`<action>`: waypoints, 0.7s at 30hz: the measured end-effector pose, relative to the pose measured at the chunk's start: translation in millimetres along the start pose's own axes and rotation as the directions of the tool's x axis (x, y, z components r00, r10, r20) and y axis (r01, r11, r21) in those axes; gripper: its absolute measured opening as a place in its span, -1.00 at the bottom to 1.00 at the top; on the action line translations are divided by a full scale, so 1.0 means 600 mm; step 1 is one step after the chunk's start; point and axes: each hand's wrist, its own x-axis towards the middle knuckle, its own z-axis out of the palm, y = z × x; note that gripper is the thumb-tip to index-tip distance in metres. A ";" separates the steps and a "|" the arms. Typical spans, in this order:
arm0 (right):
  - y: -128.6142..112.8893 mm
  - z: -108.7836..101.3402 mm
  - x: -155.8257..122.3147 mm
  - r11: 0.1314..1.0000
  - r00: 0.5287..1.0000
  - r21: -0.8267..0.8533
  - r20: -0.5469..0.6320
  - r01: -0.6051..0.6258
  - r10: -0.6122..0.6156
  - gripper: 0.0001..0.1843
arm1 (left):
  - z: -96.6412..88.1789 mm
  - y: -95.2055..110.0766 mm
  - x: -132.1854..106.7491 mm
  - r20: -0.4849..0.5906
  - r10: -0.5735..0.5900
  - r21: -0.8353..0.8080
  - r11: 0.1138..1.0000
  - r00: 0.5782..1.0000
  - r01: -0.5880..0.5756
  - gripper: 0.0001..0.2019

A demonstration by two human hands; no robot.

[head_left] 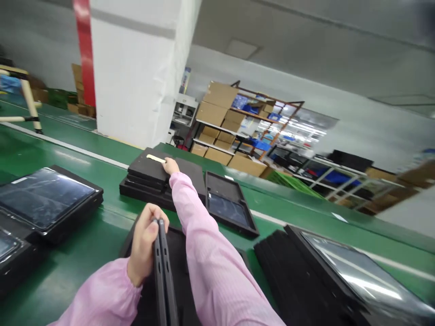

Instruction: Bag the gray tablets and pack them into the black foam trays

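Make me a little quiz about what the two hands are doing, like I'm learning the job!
1. True or false: the left hand grips two thin black panels standing on edge.
2. Where is the right hand? A) on the stack of black trays; B) on a cardboard box; C) flat on the green belt.
3. Fill in: the pale strip lies on ___ of the stack, right beside the right hand.
Key: 1 true; 2 A; 3 top.
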 end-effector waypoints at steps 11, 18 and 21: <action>0.040 0.044 0.091 0.998 0.988 -0.011 0.141 -0.057 0.058 -0.64 | -0.008 -0.014 -0.003 0.013 -0.035 -0.035 0.999 0.999 0.036 -0.59; 0.063 0.012 0.046 0.985 0.995 0.170 0.101 -0.010 -0.007 -0.66 | -0.005 -0.016 0.013 0.059 -0.007 -0.013 1.000 0.998 0.008 -0.62; 0.109 -0.025 0.002 0.980 0.998 0.199 0.060 -0.006 -0.006 -0.61 | -0.001 -0.022 0.024 0.066 -0.033 0.002 0.999 0.997 0.033 -0.67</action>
